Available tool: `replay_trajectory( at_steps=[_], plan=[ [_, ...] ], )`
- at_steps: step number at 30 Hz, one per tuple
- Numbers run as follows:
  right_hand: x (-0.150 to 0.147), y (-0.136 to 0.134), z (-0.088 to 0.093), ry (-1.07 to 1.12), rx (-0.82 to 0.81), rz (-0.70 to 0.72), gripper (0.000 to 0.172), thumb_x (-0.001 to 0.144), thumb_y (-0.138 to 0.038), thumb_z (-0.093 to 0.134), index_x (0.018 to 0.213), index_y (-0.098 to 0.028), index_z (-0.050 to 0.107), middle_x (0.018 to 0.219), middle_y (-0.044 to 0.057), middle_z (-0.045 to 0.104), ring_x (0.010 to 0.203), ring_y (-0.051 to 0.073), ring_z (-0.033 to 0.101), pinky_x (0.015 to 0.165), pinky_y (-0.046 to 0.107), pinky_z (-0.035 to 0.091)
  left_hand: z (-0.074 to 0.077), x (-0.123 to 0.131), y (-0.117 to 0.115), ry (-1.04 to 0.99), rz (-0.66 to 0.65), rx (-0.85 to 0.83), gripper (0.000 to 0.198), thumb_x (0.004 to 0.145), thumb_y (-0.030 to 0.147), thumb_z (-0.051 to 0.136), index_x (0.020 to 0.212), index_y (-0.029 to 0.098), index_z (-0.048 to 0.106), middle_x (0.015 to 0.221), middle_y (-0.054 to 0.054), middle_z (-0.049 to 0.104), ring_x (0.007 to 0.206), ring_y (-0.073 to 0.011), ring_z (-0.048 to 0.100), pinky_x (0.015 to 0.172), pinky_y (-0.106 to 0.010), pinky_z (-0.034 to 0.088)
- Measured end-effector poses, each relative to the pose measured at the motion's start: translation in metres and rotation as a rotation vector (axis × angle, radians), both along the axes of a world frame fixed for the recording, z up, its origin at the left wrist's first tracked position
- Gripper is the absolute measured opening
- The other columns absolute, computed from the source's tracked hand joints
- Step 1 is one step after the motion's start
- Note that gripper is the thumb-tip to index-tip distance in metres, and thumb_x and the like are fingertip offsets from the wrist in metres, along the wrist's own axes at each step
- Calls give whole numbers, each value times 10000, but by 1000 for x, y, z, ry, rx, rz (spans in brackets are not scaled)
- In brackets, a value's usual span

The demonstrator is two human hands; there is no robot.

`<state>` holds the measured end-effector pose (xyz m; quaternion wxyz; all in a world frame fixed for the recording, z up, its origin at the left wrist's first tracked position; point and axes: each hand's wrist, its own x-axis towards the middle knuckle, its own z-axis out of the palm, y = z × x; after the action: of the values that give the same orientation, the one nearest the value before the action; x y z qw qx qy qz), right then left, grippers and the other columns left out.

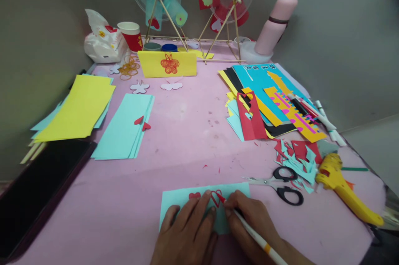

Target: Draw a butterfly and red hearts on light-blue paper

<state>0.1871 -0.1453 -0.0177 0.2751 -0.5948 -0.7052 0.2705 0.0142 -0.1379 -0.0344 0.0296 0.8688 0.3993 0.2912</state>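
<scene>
A light blue paper strip lies at the front edge of the pink table. My left hand rests flat on it with the fingers spread, partly covering a red heart. In my right hand is a white marker with a red tip, which touches the outline of a second heart on the strip. Black-handled scissors lie open just right of the strip.
Blue paper scraps and a yellow glue gun lie to the right, with coloured card behind. Folded blue sheets, yellow paper and a black tablet are at the left. Two paper windmills stand at the back.
</scene>
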Motion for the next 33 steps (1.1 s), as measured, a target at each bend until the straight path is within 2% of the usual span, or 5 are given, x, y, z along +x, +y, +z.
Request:
replay_trajectory(
  at_steps=[13, 23, 33],
  plan=[
    [-1, 0, -2, -57, 68, -21, 137, 761, -117, 392, 720, -218, 474, 489, -61, 551, 369, 92, 483, 387, 167, 339, 0, 0, 0, 4, 15, -34, 275, 929, 296, 396, 939, 224, 661, 1105, -10, 692, 976, -174, 593, 788, -330, 349],
    [-2, 0, 2, -78, 58, -63, 130, 760, -128, 390, 717, -224, 466, 483, -55, 565, 378, 102, 504, 394, 176, 357, -9, -1, -1, -20, 2, 8, 272, 925, 306, 398, 949, 228, 658, 1130, -3, 680, 984, -171, 582, 781, -328, 343],
    [-3, 0, 1, -98, 91, -80, 149, 741, -102, 367, 708, -224, 447, 472, -58, 561, 352, 96, 499, 384, 177, 341, -2, -1, 1, -29, 3, 9, 280, 928, 301, 390, 937, 222, 659, 1099, -10, 695, 958, -177, 598, 770, -329, 345]
  ],
)
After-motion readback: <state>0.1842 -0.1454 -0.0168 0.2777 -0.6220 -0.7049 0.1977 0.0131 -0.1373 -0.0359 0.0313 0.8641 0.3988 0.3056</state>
